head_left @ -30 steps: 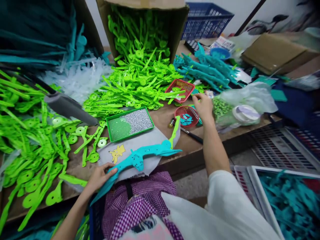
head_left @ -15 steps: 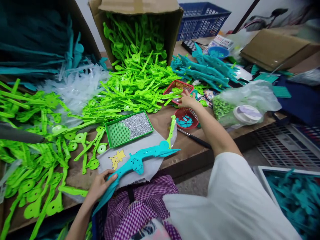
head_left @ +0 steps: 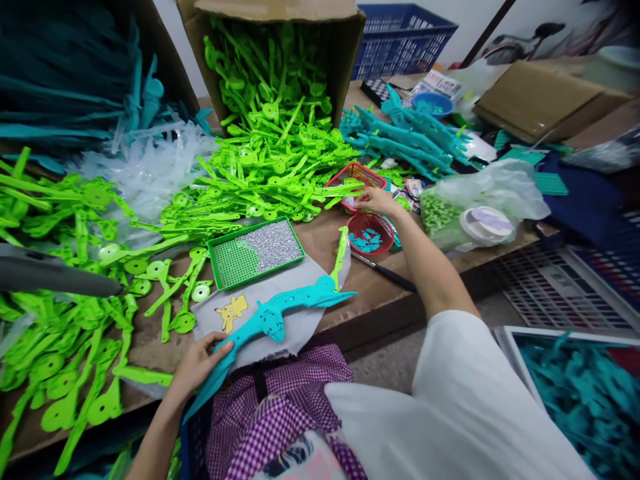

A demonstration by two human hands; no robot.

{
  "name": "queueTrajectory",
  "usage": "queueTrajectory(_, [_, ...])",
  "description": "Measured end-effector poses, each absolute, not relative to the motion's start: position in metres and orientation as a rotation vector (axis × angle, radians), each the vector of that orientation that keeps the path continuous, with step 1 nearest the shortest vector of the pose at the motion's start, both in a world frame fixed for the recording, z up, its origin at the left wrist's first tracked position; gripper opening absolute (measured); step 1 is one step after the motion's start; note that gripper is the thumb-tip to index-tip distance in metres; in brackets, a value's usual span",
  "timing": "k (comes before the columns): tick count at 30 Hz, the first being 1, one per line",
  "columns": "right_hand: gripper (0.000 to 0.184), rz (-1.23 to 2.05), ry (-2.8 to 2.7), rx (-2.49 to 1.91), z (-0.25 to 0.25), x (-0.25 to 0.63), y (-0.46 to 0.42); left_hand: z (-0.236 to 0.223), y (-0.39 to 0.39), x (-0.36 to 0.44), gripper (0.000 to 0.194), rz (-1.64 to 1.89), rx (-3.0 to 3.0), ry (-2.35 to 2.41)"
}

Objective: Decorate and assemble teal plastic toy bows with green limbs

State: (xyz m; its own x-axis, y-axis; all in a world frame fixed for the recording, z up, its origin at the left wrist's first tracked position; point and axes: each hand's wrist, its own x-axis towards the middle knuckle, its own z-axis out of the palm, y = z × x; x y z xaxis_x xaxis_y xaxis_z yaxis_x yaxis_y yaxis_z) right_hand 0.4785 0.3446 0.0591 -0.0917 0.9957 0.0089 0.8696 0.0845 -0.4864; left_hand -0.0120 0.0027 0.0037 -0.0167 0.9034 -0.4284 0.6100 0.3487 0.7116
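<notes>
Snag risk at the red basket
Left hand grips blue part; right hand half-curled, its hold unclear; jutting green strips could snag it.

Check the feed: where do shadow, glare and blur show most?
Head view, upper left: teal parts sink into shadow. Head view, upper right: the bicycle looks soft. Head view, left: crumpled plastic shows pale highlights. Head view, centre: the held teal piece reads clearly, but detail at the right grip is too small to tell if it holds anything.
</notes>
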Motion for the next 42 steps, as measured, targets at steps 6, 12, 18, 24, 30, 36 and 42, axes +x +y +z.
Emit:
queueTrajectory(6, [0.029,0.17,-1.864,-2.079,0.071,0.458,0.336,0.007,0.004,-0.01,0.062,0.421,1.331,1.716])
queueTrajectory(12, [0.027,0.343,-1.642,-1.653,0.086,0.423,0.243,0.008,0.002,-0.004,0.066,0.424,1.27,1.769])
queueTrajectory(18, [0.02,1.265,-1.945,-1.191,0.043,0.333,0.12,0.01,0.0,0.001,0.068,0.376,1.261,1.838])
queueTrajectory(24, [0.027,1.28,-2.068,-1.294,0.02,0.314,0.129,0.014,0.001,0.002,0.07,0.288,1.304,1.842])
queueTrajectory(30, [0.031,1.272,-2.155,-1.354,0.025,0.313,0.137,0.012,-0.001,0.001,0.07,0.307,1.305,1.851])
queueTrajectory(36, [0.032,1.152,-2.393,-1.424,0.029,0.306,0.144,0.012,0.001,0.001,0.067,0.303,1.339,1.824])
queueTrajectory(42, [0.033,0.999,-2.563,-1.489,0.029,0.292,0.135,0.009,0.0,-0.006,0.067,0.155,1.414,1.812])
